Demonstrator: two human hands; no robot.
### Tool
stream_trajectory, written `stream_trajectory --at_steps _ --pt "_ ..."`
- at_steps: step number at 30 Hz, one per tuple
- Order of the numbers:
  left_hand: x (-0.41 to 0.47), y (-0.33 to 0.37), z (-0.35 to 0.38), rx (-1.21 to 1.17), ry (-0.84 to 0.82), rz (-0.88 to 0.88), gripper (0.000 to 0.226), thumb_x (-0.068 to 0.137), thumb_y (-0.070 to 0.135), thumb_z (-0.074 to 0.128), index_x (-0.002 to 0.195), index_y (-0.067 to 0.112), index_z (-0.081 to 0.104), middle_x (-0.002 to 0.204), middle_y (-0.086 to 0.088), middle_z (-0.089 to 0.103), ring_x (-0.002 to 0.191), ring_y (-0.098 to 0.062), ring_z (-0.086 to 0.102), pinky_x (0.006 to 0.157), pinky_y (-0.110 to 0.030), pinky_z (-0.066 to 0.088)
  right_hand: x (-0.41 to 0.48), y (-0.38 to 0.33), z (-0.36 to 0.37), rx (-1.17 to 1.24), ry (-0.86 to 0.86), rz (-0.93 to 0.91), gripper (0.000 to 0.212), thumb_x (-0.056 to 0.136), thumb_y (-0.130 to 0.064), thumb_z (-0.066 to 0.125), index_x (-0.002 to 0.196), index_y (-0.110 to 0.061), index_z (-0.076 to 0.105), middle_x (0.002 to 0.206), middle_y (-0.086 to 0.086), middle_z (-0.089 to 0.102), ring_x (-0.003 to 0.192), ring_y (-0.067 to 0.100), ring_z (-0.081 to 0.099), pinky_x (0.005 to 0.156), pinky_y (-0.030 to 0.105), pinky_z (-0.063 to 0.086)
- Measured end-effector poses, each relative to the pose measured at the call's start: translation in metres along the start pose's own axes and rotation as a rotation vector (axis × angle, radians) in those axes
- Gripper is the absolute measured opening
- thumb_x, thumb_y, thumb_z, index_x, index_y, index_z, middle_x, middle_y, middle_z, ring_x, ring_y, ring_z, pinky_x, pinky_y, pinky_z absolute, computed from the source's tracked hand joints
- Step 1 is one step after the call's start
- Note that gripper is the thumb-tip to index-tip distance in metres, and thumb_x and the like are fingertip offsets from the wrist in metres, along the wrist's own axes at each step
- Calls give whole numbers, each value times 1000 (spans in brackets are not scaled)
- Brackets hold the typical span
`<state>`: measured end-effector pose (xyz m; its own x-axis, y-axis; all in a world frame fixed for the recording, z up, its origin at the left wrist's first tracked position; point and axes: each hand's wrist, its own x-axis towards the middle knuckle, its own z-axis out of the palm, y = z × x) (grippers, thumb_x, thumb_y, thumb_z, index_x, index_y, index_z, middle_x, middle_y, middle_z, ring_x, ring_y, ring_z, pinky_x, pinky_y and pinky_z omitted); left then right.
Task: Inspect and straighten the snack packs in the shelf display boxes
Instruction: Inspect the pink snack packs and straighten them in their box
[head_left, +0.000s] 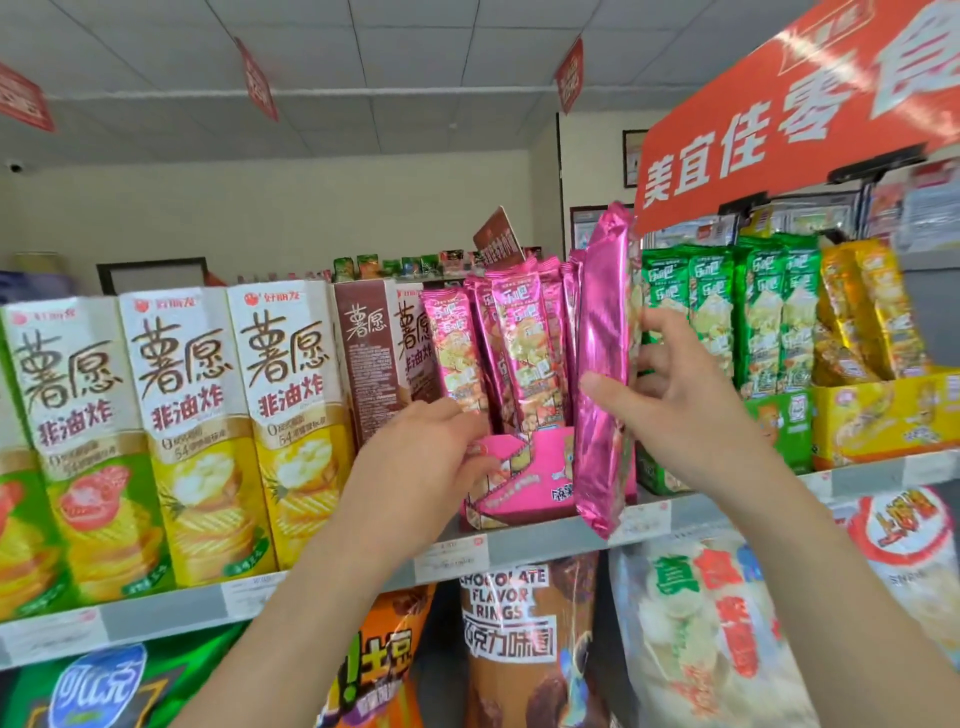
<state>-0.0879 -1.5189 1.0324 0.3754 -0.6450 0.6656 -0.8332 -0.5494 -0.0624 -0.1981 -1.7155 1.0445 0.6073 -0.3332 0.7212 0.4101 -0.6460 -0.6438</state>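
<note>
Pink snack pack, long and narrow in glossy magenta foil, is held nearly upright with its plain seamed side toward the camera and its top leaning slightly right. It is in front of the right end of the pink display box. Its lower end hangs past the front edge of the shelf, and its top reaches the orange sign. More pink packs stand in the box behind it, printed faces forward and leaning a little to the left.

Pinching that pack around its middle, the right hand has the thumb pressed on the near foil face and the fingers wrapped behind its right edge. The left hand is curled round the left front corner of the pink display box, upper fingers touching the foot of the leftmost pack and the thumb on the printed front.

Green packs and yellow packs stand in their own boxes to the right. Tall chip cartons line the shelf to the left.
</note>
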Motion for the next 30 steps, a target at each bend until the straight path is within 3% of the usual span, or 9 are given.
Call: stream_trajectory --at_steps 4,7,10,15,18,21,26,28,30 --pt "6 11 2 -66 33 49 30 89 46 62 105 21 68 96 5 66 95 -18 55 75 -29 40 9 15 -1 -69 -13 -3 40 88 -34 70 101 -54 37 90 -36 59 79 -12 60 65 9 46" --pt "10 27 5 -60 71 55 31 88 47 64 107 23 68 96 4 69 95 -20 58 80 -35 47 18 21 -3 -123 -58 29 48 88 -38 68 121 -46 35 117 -16 58 105 10 59 92 34 50" --pt "15 36 9 -34 97 42 29 89 44 62 108 23 66 95 4 69 95 -21 59 79 -35 48 25 21 -4 -194 -89 19 58 88 -39 68 133 -38 32 116 1 59 95 22 63 89 51 51" --pt "28 50 16 8 127 63 27 93 39 56 111 21 66 93 0 69 94 -24 61 78 -35 50 35 14 -11 -107 -34 -36 48 87 -30 71 123 -36 40 98 -11 60 78 0 63 75 35 52" --pt "35 59 18 69 103 65 22 93 31 56 106 17 68 86 -3 68 89 -28 62 72 -38 51 48 -4 -21 -50 36 -78 48 81 -31 70 123 -33 46 97 -9 63 78 6 66 75 38 57" --pt "38 66 18 117 145 145 9 80 18 74 79 10 70 65 -6 64 68 -31 63 53 -35 52 63 -20 -30 22 72 -112 46 84 -24 70 123 -31 48 96 -6 65 76 14 70 68 38 60" --pt "45 56 -8 140 138 185 29 95 40 52 94 21 73 86 3 66 86 -20 53 71 -36 52 77 -29 -37 138 62 -161 62 86 -9 72 127 -39 36 86 -3 70 65 7 69 56 13 51" --pt "67 45 -32 146 311 209 21 88 39 61 95 23 74 91 5 68 88 -18 50 74 -33 49 79 -31 -37 133 39 -180 83 84 -5 72 140 -44 24 79 -3 72 67 13 71 58 13 53" --pt "99 31 -54 129 235 138 35 83 40 67 114 25 68 109 4 68 104 -21 51 89 -39 47 80 -32 -36 91 35 -207 102 83 -4 73 148 -48 8 84 -2 72 72 18 71 64 23 59"
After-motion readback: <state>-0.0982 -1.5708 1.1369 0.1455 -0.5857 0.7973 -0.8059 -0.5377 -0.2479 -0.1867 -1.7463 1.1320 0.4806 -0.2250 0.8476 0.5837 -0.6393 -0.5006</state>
